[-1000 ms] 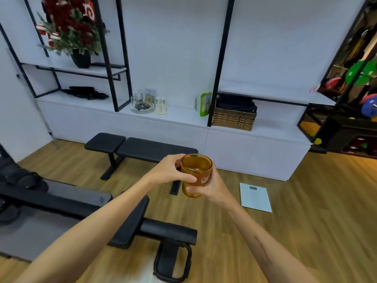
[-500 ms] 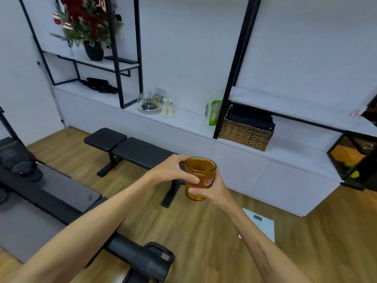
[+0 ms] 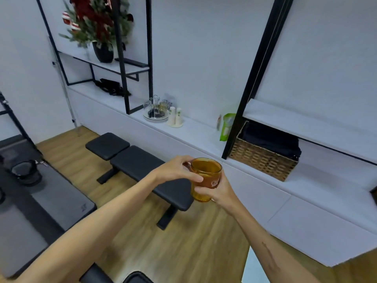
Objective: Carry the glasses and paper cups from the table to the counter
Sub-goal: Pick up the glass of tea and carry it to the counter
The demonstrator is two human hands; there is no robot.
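Black bench [image 3: 140, 166], wicker basket [image 3: 263, 160], potted plant [image 3: 98, 27].

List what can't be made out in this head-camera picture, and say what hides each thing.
- Amber glass tumbler: the left hand and right hand cover most of its wall, cutting off the white lettering.
- Round tray of glassware on the white counter: too small and blurred to count.
- Pale flat item on the floor: cut by the bottom edge.
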